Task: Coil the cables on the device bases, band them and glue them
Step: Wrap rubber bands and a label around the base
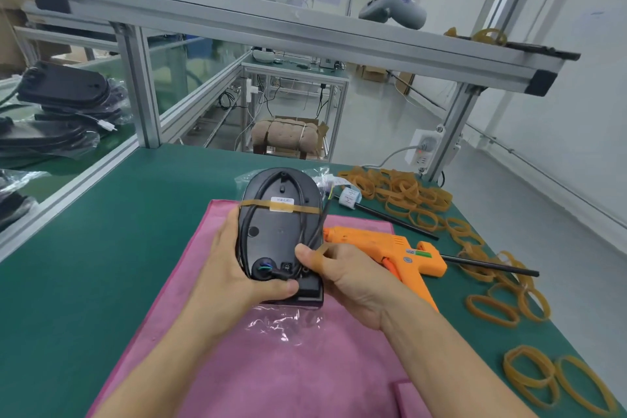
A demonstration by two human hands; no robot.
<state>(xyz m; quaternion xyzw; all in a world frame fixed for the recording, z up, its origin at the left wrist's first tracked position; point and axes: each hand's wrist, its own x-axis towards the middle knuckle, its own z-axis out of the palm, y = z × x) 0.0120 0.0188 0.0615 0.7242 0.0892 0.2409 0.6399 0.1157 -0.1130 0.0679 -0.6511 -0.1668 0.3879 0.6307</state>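
- Two bare hands hold one black device base (pixel 280 231) underside up over a pink cloth (pixel 271 366) on the green table (pixel 101 231).
- The left hand (pixel 230 268) grips the base along its left edge, thumb curled over the near end beside the cable outlet.
- The right hand (pixel 342 276) pinches a rubber band (pixel 320 253) between thumb and forefinger at the base's right edge, the band stretched over the fingers.
- A black cable (pixel 246 220) runs in a loop round the underside of the base.
- Another rubber band (pixel 258 203) already crosses the upper part of the base, over a pale label.
- A clear plastic bag (pixel 285 319) lies crumpled under the near end of the base.
- An orange glue gun (pixel 390 249) lies on the table just right of the right hand.
- Many loose rubber bands (pixel 407 193) are scattered on the right side of the table.
- More black bases (pixel 64 88) are stacked behind the frame at far left.
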